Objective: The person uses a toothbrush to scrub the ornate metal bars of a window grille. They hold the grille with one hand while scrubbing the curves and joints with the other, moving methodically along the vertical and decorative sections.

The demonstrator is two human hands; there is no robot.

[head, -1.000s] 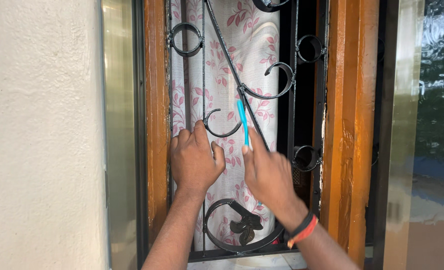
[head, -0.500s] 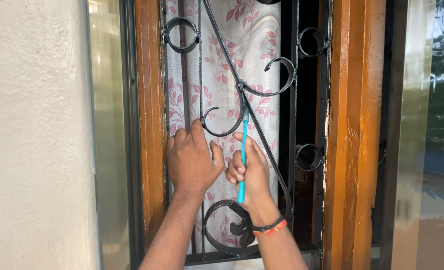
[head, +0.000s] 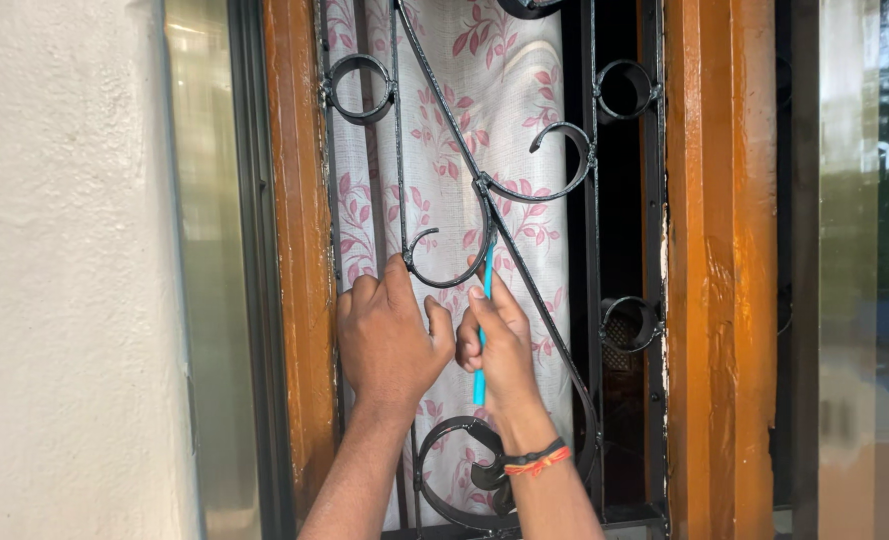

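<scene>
My left hand (head: pixel 390 335) grips the vertical bars of a black wrought-iron window grille (head: pixel 565 190), fingers curled around them near a scroll. My right hand (head: pixel 505 350) is closed on a thin turquoise tool (head: pixel 486 290), a slim handle held upright. Its upper tip rests against the curled scroll where the diagonal bar crosses. Orange and black bands circle my right wrist (head: pixel 537 460). What the tip of the tool is I cannot make out.
Behind the grille hangs a white curtain (head: pixel 505 90) with pink flowers. A brown wooden frame (head: pixel 720 270) borders the window on both sides. A rough white wall (head: pixel 60 280) stands left, reflective glass (head: pixel 880 250) at right.
My right hand has turned the turquoise tool from a slant to upright and shifted down along the bar. The view has drifted slightly; my left hand keeps its grip.
</scene>
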